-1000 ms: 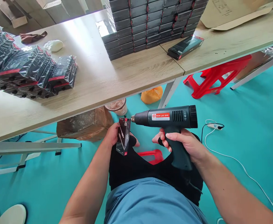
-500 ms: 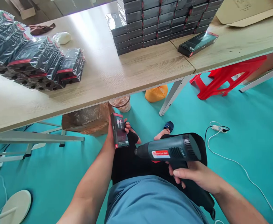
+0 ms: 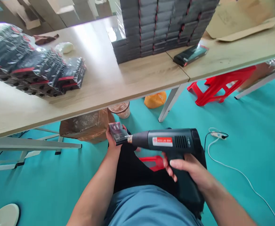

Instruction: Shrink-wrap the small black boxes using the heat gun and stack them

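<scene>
My left hand [image 3: 112, 140] grips a slim black product box [image 3: 118, 133] with a red edge, held tilted below the table edge. My right hand [image 3: 186, 168] is wrapped round the handle of a dark heat gun [image 3: 170, 141] with a red and white label. The gun lies level above my lap, its nozzle pointing left, right beside the box's lower right side. Whether the nozzle touches the box I cannot tell. Part of my left hand's fingers is hidden behind the box.
On the table [image 3: 99, 84] are shrink-wrapped boxes [image 3: 40, 66] at left, a tall stack of black boxes [image 3: 161, 28] and one single box [image 3: 190, 55]. Below are a carton [image 3: 88, 125], a waste bin [image 3: 122, 110], a yellow bag [image 3: 155, 99], a red stool [image 3: 219, 88] and a power strip [image 3: 218, 135].
The heat gun has swung up and left, so its nozzle is now close against the box. The box has tilted and dropped slightly. My view has shifted a little.
</scene>
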Available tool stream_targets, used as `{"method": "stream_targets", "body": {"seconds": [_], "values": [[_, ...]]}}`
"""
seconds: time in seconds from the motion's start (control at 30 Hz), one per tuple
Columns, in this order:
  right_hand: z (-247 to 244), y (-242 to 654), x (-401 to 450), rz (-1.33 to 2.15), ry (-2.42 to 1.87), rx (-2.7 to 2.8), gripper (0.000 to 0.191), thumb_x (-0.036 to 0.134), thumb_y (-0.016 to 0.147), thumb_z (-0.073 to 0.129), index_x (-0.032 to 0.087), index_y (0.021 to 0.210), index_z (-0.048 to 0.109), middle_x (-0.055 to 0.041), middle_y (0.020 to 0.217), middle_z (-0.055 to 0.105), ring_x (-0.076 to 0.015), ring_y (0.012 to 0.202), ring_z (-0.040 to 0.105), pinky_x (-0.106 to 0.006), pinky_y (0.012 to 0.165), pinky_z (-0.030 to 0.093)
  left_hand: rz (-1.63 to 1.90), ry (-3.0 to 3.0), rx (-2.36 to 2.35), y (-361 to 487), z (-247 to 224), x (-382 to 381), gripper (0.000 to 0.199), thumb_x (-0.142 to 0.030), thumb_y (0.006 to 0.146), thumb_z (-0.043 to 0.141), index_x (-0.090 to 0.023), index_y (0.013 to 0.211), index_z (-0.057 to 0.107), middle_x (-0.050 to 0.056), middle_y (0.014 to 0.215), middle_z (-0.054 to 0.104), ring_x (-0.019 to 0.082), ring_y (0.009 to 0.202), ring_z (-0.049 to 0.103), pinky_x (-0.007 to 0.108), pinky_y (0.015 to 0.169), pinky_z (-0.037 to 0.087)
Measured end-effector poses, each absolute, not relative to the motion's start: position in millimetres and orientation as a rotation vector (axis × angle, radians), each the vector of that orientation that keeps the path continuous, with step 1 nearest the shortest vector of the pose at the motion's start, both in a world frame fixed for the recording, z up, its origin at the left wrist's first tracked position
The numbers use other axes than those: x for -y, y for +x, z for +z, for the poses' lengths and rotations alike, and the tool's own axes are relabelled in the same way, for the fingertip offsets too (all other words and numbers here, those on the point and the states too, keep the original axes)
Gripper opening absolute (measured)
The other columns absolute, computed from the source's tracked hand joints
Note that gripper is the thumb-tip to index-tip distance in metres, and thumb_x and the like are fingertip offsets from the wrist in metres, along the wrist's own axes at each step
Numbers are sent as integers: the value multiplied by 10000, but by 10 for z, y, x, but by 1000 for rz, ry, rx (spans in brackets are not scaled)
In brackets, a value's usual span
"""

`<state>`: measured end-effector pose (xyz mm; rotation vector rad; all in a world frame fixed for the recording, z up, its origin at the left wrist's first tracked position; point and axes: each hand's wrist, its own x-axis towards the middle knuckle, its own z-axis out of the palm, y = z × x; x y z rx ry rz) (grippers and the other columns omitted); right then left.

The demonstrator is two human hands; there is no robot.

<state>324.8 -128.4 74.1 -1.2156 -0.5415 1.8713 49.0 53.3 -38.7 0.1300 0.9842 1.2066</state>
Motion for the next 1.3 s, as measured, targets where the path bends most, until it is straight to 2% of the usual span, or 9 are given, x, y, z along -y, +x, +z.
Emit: {"method": "stream_targets", "body": {"seconds": [0.13, 0.3, 0.47, 0.63, 0.8, 0.97, 1.1, 1.2, 1.3], "values": [[823, 3103, 1280, 1783, -1257, 739, 333, 468, 821, 783, 173, 971, 744, -90, 910, 714, -212, 741, 635, -337, 619, 554, 1428, -33, -1014, 380, -402, -653, 418, -477, 966, 394, -225, 721, 620, 51, 750, 676, 220, 776, 687, 381, 812, 590], [936, 2861, 1248, 1916, -1357, 867, 383, 541, 771, 806, 193, 925, 758, -77, 862, 712, -225, 748, 622, -364, 681, 550, 1416, -150, -989, 340, -359, -674, 447, -447, 981, 341, -204, 776, 655, 88, 819, 708, 245, 851, 717, 395, 827, 596], [996, 2814, 1187, 1772, -1393, 869, 442, 599, 794, 760, 200, 986, 757, -84, 891, 696, -249, 795, 623, -400, 733, 561, 1453, -95, -921, 314, -355, -659, 399, -435, 962, 402, -214, 759, 665, 73, 773, 721, 238, 811, 722, 423, 843, 608], [982, 2971, 1265, 1919, -1432, 894, 404, 575, 750, 809, 196, 882, 764, -80, 846, 705, -238, 757, 623, -368, 672, 545, 1395, -4, -793, 317, -275, -637, 393, -465, 990, 420, -220, 1022, 725, 86, 1006, 770, 276, 1027, 728, 532, 956, 581], [938, 3080, 1258, 1795, -1450, 805, 403, 538, 794, 785, 190, 995, 760, -81, 900, 707, -227, 749, 626, -360, 638, 548, 1301, 85, -714, 356, -158, -654, 470, -528, 988, 439, -194, 1180, 708, 111, 1121, 761, 296, 1094, 714, 527, 971, 576], [880, 3064, 1160, 1840, -1369, 774, 364, 485, 797, 797, 171, 975, 753, -91, 875, 717, -235, 743, 645, -354, 600, 554, 1300, 131, -707, 374, -134, -669, 521, -556, 965, 479, -165, 1231, 695, 139, 1136, 758, 309, 1086, 716, 498, 939, 590], [855, 3028, 1120, 1820, -1371, 698, 397, 472, 805, 802, 183, 1069, 734, -85, 904, 732, -226, 753, 646, -338, 605, 556, 1282, 163, -672, 376, -163, -667, 564, -572, 969, 476, -123, 1235, 689, 169, 1129, 753, 318, 1073, 718, 492, 945, 584], [856, 2998, 1122, 1895, -1356, 772, 353, 453, 815, 795, 164, 1010, 739, -75, 844, 716, -223, 739, 646, -337, 604, 555, 1283, 165, -663, 371, -197, -666, 590, -591, 966, 472, -116, 1246, 684, 175, 1142, 749, 318, 1077, 718, 488, 957, 579], [839, 2971, 1134, 1821, -1417, 837, 377, 492, 827, 776, 164, 1008, 733, -65, 829, 699, -230, 764, 644, -348, 631, 561, 1298, 136, -664, 368, -229, -669, 613, -608, 942, 500, -115, 1261, 675, 179, 1152, 746, 318, 1068, 720, 485, 955, 580]]}}
